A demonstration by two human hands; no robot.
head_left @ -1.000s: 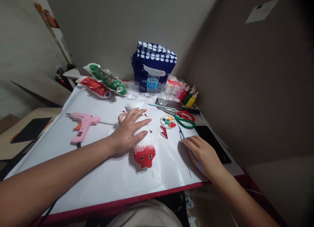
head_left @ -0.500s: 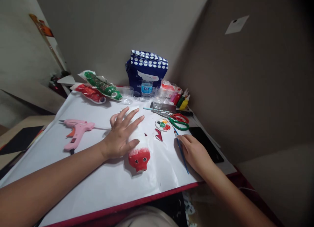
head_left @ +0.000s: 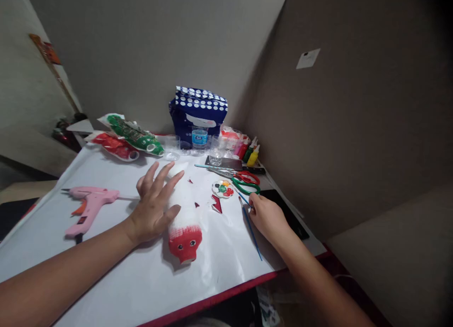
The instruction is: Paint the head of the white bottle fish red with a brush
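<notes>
My left hand (head_left: 154,206) is open with fingers spread, beside and partly over a white fish-shaped form (head_left: 184,209). The form lies on the table, its near end painted red with two eyes. My right hand (head_left: 268,218) is closed in a pinch on a thin blue paintbrush (head_left: 244,198); most of that brush is hidden by the hand. A second blue paintbrush (head_left: 252,232) lies just left of the right hand. The small round paint palette (head_left: 222,188), with several colours, and a jagged dark red piece (head_left: 217,204) lie between the hands.
A pink glue gun (head_left: 92,204) lies on the left. Red (head_left: 115,146) and green fish (head_left: 136,137) sit behind it. At the back stand a blue bag (head_left: 200,112), clear cups (head_left: 215,152) and paint bottles (head_left: 249,152). Scissors (head_left: 247,183) and a dark tablet-like slab (head_left: 286,213) are right.
The view has shifted, so things sit further left and lower. My right hand has moved from one paintbrush to the other beside it. My left hand stays spread by the fish form.
</notes>
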